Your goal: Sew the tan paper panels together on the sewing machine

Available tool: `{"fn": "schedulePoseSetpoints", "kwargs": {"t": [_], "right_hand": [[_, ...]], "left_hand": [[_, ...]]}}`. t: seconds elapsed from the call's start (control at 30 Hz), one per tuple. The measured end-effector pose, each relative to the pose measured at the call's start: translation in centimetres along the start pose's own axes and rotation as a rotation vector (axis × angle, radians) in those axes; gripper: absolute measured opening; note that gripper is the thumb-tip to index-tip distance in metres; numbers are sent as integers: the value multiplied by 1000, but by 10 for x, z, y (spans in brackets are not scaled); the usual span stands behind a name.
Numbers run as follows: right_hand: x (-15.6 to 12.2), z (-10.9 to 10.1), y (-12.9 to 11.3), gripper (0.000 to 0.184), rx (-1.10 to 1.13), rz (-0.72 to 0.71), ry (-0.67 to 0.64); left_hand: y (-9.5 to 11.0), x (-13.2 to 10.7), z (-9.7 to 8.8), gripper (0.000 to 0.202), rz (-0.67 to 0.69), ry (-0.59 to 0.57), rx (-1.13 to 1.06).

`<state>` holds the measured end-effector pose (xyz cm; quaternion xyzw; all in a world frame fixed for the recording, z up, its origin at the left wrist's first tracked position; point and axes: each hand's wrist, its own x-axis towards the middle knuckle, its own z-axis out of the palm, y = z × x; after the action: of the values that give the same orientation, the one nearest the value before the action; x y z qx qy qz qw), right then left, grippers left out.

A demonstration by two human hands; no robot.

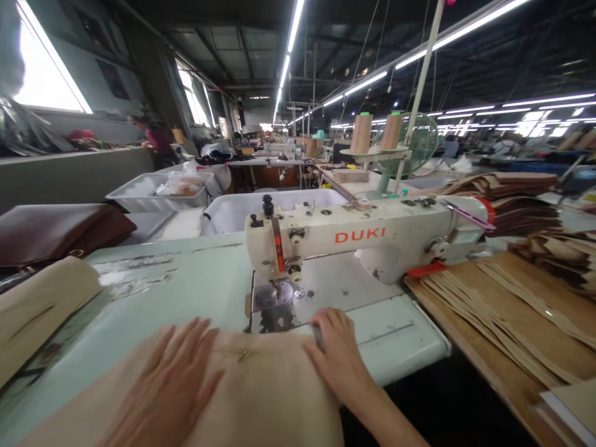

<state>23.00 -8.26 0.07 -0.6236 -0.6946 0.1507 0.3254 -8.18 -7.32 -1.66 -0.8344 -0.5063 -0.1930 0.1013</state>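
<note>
Uneven pressure from the left hand [170, 375], spread flat, and the right hand [336, 347], curled with its grip unclear, could skew the flat beige leather-like panel [274, 388] before the white metal sewing machine [321, 226].

Around you spreads a large workshop hall beneath a dark ceiling [223, 46], with long strip lights [293, 28] running away from you in lines and more glowing far off to your right. On your left, a bright window [46, 71] shines above a low grey partition [69, 177], and a second window [193, 93] sits past a dark pillar [151, 74]. Ahead you see pale worktables [267, 162] receding, a green fan [426, 139] rightward, and a wooden table [512, 310] closer by.
</note>
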Motion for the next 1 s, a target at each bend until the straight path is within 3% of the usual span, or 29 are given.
{"fn": "schedulePoseSetpoints", "kwargs": {"t": [0.1, 0.17, 0.33, 0.37, 0.43, 0.5, 0.57, 0.7, 0.8, 0.87, 0.93, 1.0], "right_hand": [[0, -2, -5, 15, 116, -5, -35], [-4, -7, -9, 15, 191, 14, -46], [-12, -17, -12, 11, 378, 61, -95], [-13, -17, -12, 10, 374, 50, -82], [-14, -15, -9, 25, 300, 19, -53], [-14, -12, -7, 29, 208, 3, -91], [-15, -11, -7, 14, 183, 3, -160], [-22, -22, -12, 15, 298, -80, -128], [-33, -44, -17, 8, 521, -222, -245], [-41, -60, -21, 23, 667, -264, -339], [-47, -69, -25, 30, 661, -232, -334], [-53, -71, -29, 22, 538, -204, -303]], "left_hand": [[50, 28, 7, 54, 80, -102, -246], [67, 41, 14, 58, 112, -136, -301], [79, 50, 21, 55, 112, -163, -383], [81, 49, 20, 52, 103, -161, -399], [86, 48, 15, 47, 76, -148, -425], [91, 47, 12, 46, 57, -130, -446], [95, 47, 11, 41, 57, -103, -460], [101, 42, 5, 8, 118, -7, -479], [104, 31, -12, 21, 248, 126, -496], [107, 23, -29, 27, 402, 222, -449], [111, 16, -44, 32, 530, 304, -364], [115, 11, -53, 38, 570, 351, -291]]}}
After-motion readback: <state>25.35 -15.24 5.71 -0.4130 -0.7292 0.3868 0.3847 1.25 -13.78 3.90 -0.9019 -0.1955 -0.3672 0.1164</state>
